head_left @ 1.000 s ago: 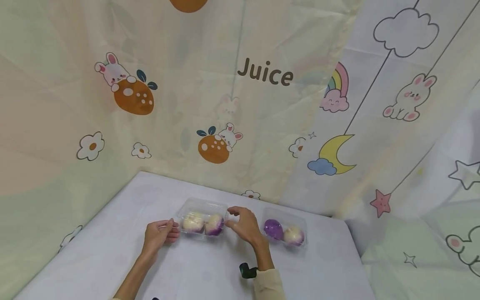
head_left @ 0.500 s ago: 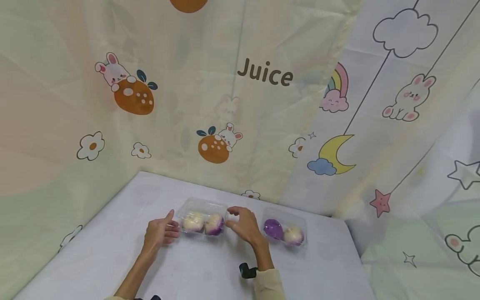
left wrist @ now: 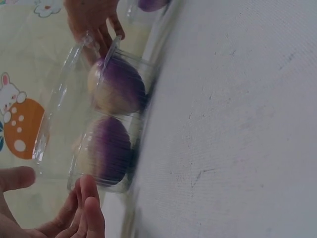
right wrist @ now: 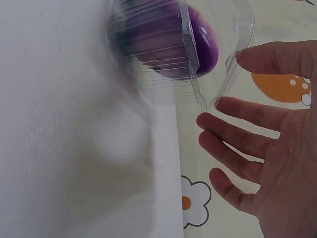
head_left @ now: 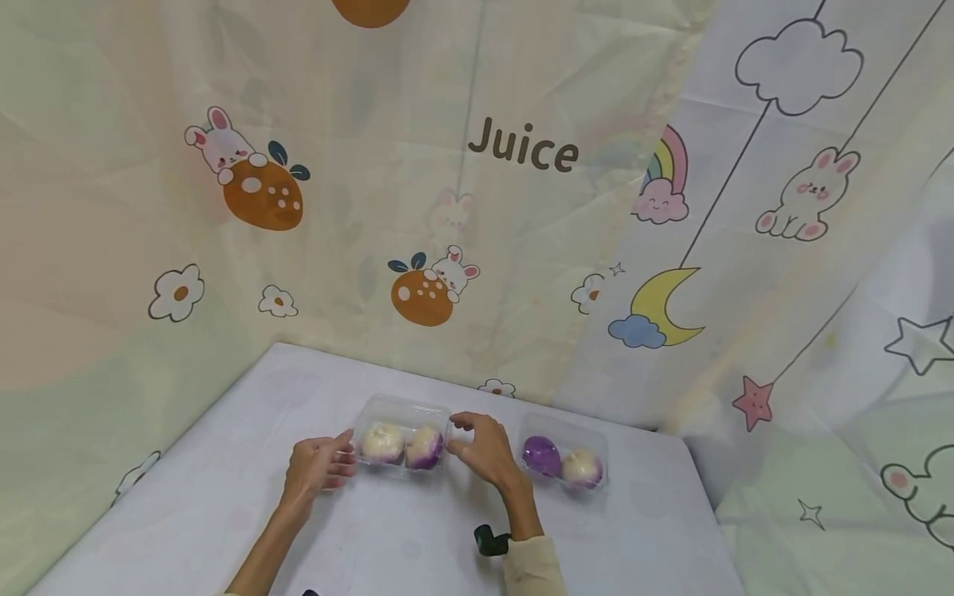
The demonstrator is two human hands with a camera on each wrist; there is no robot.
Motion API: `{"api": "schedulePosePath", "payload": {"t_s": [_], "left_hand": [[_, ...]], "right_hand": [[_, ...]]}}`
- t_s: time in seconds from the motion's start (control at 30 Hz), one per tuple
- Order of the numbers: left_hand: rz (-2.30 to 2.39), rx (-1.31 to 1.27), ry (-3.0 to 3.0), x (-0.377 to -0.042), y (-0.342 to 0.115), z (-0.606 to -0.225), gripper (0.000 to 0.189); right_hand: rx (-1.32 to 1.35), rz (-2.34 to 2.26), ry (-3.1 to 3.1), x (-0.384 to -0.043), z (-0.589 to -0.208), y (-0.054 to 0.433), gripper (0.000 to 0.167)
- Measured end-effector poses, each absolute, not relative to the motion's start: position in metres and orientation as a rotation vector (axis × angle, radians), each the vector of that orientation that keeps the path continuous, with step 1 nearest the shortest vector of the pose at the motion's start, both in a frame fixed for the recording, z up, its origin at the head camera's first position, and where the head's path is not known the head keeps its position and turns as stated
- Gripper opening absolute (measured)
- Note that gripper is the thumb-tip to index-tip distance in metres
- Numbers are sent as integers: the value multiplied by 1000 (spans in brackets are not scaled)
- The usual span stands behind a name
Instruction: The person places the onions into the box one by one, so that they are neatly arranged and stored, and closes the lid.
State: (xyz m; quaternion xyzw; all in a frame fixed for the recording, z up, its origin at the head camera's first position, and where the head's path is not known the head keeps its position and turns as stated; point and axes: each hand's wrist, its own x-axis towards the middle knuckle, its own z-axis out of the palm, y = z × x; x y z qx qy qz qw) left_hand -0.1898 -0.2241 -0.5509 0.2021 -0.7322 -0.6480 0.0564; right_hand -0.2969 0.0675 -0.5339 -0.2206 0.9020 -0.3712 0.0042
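Observation:
A clear plastic clamshell box [head_left: 403,414] stands on the white table, its lid raised from the base. Two round cream-and-purple pieces of produce [head_left: 383,443] lie inside; their kind is unclear. My left hand [head_left: 313,473] is at the box's left side, thumb apart from its fingers. In the left wrist view its fingertips [left wrist: 90,191] are at the box's near end; contact is unclear. At the right side, my right hand [head_left: 488,451] has thumb and index finger at the lid's edge. The right wrist view shows its thumb [right wrist: 257,57] touching that edge, other fingers spread.
A second clear box [head_left: 570,429] stands to the right, holding one purple round piece [head_left: 542,456] and one cream-and-purple piece [head_left: 581,469]. Behind the table [head_left: 402,546] hangs a printed cloth [head_left: 514,273]. A dark wrist camera [head_left: 490,540] juts from my right wrist.
My left thumb lifts away from the box's left side, then lowers somewhat toward it. The right hand and both boxes stay nearly in place.

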Motion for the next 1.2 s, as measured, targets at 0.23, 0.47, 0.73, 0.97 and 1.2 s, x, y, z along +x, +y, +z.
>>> {"api": "schedulePosePath", "payload": {"t_s": [0.23,0.47,0.73,0.97,1.2], "left_hand": [[-2032,614,-2165,-192,-224,-553,47],[-2062,604,-2143,-193,-223,-554,40],[-2059,610,-2148,-191,-222,-554,37],[-2052,593,-2145,-191,-222,-557,35],[-2048,587,-2133,-191,-222,-558,33]], "right_hand": [[-694,-1189,2823,-293,-533,70,49],[-683,-1242,2846,-289,-532,73,50],[-692,-1294,2861,-289,-532,77,48],[-650,-1370,2711,-288,-532,81,51],[-624,-1455,2458,-282,-534,86,52]]}}
